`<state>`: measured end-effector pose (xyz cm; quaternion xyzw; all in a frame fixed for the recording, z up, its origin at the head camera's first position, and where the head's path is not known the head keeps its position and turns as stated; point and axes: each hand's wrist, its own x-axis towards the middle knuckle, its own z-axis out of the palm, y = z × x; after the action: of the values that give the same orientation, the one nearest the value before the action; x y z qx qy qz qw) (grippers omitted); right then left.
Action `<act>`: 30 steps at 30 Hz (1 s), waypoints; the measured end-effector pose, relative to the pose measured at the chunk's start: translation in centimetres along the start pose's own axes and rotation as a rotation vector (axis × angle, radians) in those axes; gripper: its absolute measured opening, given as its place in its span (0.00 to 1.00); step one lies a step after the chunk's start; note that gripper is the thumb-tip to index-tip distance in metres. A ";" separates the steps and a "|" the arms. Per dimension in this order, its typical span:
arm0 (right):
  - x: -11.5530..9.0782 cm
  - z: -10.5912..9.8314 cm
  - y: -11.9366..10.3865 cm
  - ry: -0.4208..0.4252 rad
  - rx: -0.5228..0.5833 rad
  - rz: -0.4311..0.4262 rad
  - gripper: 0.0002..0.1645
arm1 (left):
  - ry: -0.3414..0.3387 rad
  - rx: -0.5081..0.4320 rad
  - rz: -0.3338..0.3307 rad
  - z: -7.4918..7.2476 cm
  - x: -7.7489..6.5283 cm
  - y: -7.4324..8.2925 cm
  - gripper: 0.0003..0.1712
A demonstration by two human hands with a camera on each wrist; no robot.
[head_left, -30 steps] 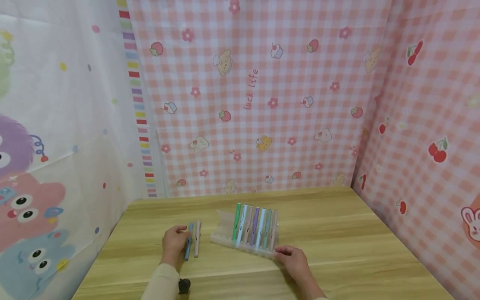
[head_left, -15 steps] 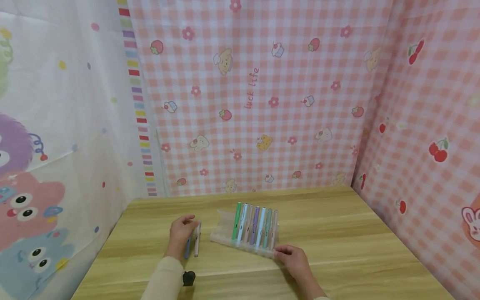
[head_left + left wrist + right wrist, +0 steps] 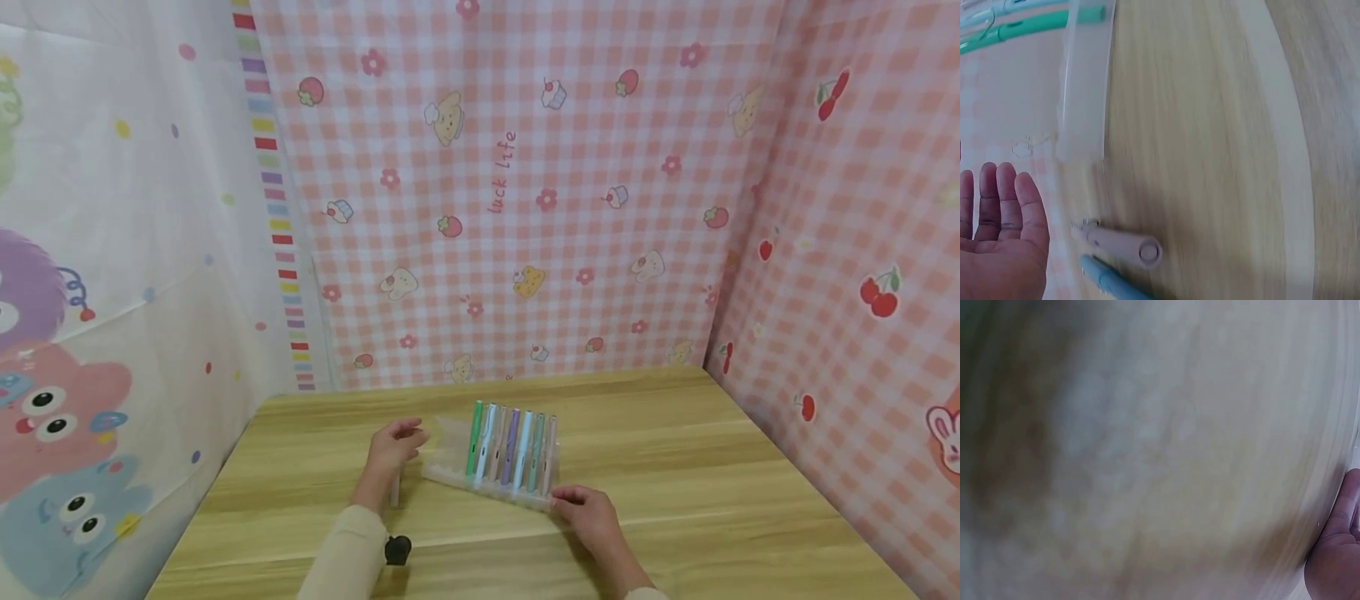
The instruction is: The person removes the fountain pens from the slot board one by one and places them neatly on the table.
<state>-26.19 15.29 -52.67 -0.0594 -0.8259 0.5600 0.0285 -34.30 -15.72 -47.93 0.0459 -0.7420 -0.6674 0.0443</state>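
A translucent pen case (image 3: 450,472) lies unfolded on the table, with a row of pens in it, among them a green pen (image 3: 476,437), a purple pen (image 3: 511,448) and light blue ones. My right hand (image 3: 592,521) pinches the case's near right corner; its fingers show only partly at the edge of the right wrist view. My left hand (image 3: 392,454) hovers by the case's left end, fingers extended and palm bare in the left wrist view. Below it on the table lie a pale pink pen (image 3: 1122,245) and a blue pen (image 3: 1110,279), the blue one hidden in the head view.
The wood-grain table (image 3: 675,467) meets a pink checked cloth (image 3: 585,167) at the back and another on the right. A white cartoon-print cloth (image 3: 172,275) hangs on the left. A small black object (image 3: 398,550) sits beside the left sleeve.
My left hand has moved away from the blue pen, passing over the pink pen, rightward and farther back to the case's left end. My right hand has stayed at the case's corner.
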 end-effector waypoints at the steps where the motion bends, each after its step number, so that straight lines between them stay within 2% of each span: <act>1: 0.0 0.0 0.0 -0.002 0.002 0.006 0.09 | -0.008 -0.004 -0.002 0.3 0.0 0.0 0.20; 11: 0.3 -0.3 0.0 0.001 0.016 -0.007 0.10 | -0.135 -0.040 0.017 3.3 -0.1 -0.6 0.19; 19: 0.3 -0.3 -0.1 -0.011 0.021 0.016 0.10 | -0.173 0.023 0.051 5.0 -0.1 -1.3 0.21; 23: 0.3 -0.2 0.0 -0.018 0.044 0.032 0.11 | -0.198 0.004 0.067 5.5 0.0 -1.7 0.22; 30: 0.1 -0.4 -0.2 -0.027 0.067 0.007 0.12 | -0.181 -0.031 0.055 6.3 0.4 -2.1 0.19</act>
<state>-26.24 15.60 -52.37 -0.0537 -0.8068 0.5881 0.0177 -35.42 -9.81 -50.71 -0.0355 -0.7336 -0.6787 -0.0041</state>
